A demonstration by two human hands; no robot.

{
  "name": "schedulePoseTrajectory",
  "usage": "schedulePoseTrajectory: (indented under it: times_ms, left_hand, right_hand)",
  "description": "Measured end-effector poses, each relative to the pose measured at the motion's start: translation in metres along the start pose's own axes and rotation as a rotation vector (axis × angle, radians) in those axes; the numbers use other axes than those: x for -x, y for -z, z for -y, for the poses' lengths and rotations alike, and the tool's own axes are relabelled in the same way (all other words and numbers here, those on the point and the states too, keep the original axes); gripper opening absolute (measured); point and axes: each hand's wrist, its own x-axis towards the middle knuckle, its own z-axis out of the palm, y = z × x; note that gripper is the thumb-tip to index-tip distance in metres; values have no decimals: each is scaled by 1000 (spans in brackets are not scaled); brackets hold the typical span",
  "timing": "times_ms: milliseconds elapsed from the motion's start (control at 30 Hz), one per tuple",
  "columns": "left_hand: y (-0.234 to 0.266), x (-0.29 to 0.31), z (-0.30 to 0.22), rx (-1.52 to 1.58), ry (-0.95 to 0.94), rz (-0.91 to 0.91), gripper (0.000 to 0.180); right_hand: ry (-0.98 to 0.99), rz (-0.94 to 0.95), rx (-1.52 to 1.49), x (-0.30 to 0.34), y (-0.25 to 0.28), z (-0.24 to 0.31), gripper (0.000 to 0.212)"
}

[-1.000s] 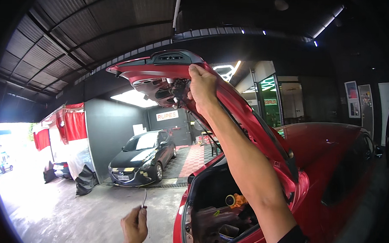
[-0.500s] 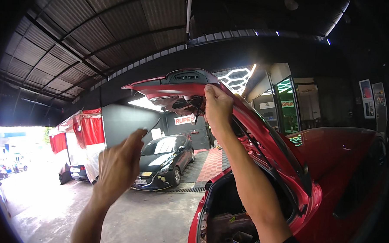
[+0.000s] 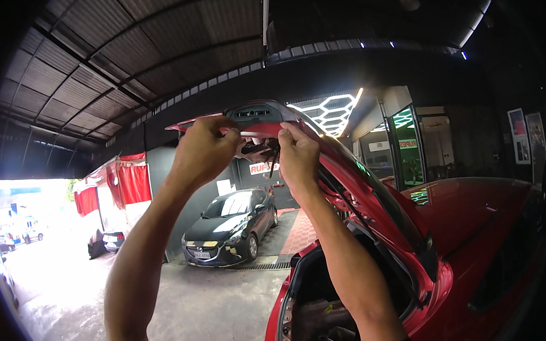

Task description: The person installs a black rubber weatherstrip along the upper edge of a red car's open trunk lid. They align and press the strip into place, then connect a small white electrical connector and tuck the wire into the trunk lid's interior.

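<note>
Up at upper centre went the tailgate (image 3: pixel 352 177), raised high off the red car (image 3: pixel 466 221) that filled the lower right, and both hands were on the job! The right hand (image 3: pixel 299 159) grasped the tailgate's edge, thumb up, just right of a dangling dark cable (image 3: pixel 273 155). The left hand (image 3: pixel 207 149) had its fingers curled at the same edge, further left, but it blocked the view of its own fingertips, so whether it gripped anything, I could not tell. In the way, too, was the right forearm (image 3: pixel 348 259), cutting straight across the open trunk (image 3: pixel 306 312), where a small container (image 3: pixel 342 337) sat half hidden at the bottom of the frame. Behind, left of centre, a dark car (image 3: pixel 228 226) stood nose-on by a floor grate (image 3: pixel 266 266); red-and-white curtains (image 3: pixel 129 182) hung at mid left, and hexagon lights (image 3: pixel 333 115) blazed above, right of the hands!
</note>
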Motion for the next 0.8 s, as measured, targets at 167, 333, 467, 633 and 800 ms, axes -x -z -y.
schedulePoseTrajectory:
  times_ms: [167,333,467,633,800]
  left_hand:
    - [-51,32,-1,20,-26,-71,31]
    - [-91,43,-1,118,-233,-238,32]
    - [-106,41,-17,213,-182,-224,36]
    - [-133,38,-21,288,-168,-303,40]
    - [-150,45,-24,299,-102,-317,43]
  right_hand:
    - [-110,118,-38,8,16,19,46]
    - [-125,145,-60,9,21,15,46]
    - [-49,142,28,6,31,1,44]
    - [63,220,4,-1,40,-3,38]
    - [34,223,-7,6,41,8,35]
